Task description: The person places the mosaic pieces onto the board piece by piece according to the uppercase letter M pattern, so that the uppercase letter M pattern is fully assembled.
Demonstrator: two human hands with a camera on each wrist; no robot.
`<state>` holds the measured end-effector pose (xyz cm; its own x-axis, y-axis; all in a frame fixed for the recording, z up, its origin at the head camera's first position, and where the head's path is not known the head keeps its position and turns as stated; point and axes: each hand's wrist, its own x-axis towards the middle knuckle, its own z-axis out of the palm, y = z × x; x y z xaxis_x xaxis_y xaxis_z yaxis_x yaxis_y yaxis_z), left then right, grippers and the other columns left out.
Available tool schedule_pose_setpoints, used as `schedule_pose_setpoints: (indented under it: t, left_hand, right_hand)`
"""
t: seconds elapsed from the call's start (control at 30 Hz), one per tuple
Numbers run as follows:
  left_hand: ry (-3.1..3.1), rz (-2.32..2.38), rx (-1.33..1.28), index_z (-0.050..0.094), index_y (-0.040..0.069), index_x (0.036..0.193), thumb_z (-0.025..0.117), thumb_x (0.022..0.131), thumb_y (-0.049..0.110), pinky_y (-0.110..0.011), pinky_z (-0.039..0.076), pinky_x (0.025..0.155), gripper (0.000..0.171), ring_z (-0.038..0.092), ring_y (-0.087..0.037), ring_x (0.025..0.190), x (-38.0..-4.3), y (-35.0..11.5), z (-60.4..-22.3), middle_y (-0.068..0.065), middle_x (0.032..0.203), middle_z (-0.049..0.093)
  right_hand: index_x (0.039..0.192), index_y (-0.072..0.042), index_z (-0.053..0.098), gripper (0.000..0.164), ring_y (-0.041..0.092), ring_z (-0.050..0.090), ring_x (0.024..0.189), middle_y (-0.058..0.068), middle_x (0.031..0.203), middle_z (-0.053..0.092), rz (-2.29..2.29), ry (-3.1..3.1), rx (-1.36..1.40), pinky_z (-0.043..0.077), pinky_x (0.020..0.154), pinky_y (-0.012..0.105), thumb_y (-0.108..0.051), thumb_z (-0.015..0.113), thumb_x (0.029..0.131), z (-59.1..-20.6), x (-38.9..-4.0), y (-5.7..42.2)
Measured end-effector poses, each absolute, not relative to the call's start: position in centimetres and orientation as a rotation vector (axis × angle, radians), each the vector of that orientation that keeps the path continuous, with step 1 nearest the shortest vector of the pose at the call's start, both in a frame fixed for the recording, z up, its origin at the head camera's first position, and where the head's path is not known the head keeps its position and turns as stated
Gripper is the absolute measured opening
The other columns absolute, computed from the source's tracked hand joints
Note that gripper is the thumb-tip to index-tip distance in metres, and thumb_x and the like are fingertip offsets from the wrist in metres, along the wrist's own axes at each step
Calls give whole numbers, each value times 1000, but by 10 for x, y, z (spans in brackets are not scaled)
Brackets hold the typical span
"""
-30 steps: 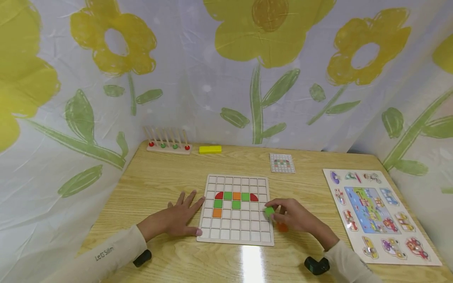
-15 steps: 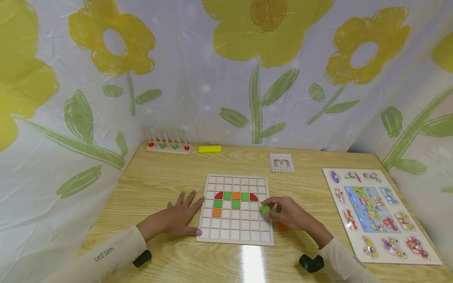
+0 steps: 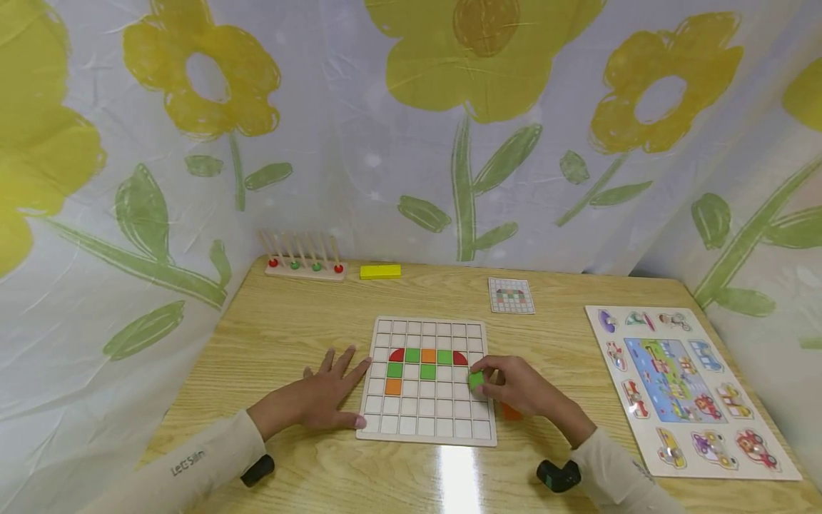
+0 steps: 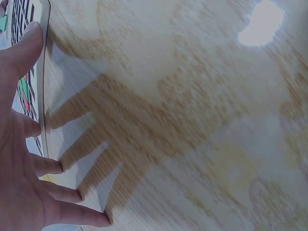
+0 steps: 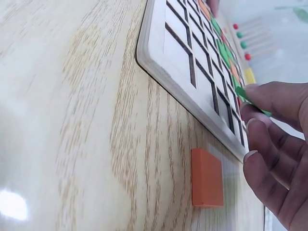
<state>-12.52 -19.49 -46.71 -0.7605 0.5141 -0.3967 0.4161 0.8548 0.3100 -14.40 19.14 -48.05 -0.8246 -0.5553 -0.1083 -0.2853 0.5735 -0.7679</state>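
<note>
A wooden grid board (image 3: 417, 407) lies mid-table, with red quarter-round pieces and green and orange square tiles set in its upper and left cells. Over the board's right edge, my right hand (image 3: 514, 385) pinches a green square tile (image 3: 476, 380) between thumb and fingers; the right wrist view shows this tile (image 5: 248, 98) tilted above the cells. My left hand (image 3: 330, 392) lies with fingers spread on the table at the board's left side, its thumb on the board's lower left edge. An orange square block (image 5: 207, 178) rests on the table under my right hand.
A small pattern card (image 3: 511, 296) lies behind the board. At the back left stand a peg rack (image 3: 307, 271) with red and green beads and a yellow block (image 3: 380, 272). A picture puzzle board (image 3: 738, 435) fills the right side.
My right hand has moved left with the green tile, from the board's right edge to over its right column. The left hand has stayed in place.
</note>
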Motion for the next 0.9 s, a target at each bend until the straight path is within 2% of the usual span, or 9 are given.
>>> schedule_pose_setpoints:
  t: [0.67, 0.9]
  left_hand:
    - [2556, 293, 688, 15, 15, 163, 59, 86, 72, -83, 27, 97, 106, 8, -61, 147, -125, -195, -469, -26, 166, 6]
    - [2562, 267, 684, 14, 15, 163, 59, 86, 73, -82, 28, 98, 106, 8, -61, 147, -125, -195, -471, -25, 167, 6]
  right_hand:
    - [115, -10, 68, 24, 9, 53, 67, -3, 86, 62, -1108, 2533, -678, 46, 61, 22, -13, 74, 92, -485, -152, 179]
    - [116, -10, 70, 26, 9, 51, 67, -4, 85, 62, -1136, 2561, -629, 44, 61, 21, -12, 75, 91, -487, -153, 173]
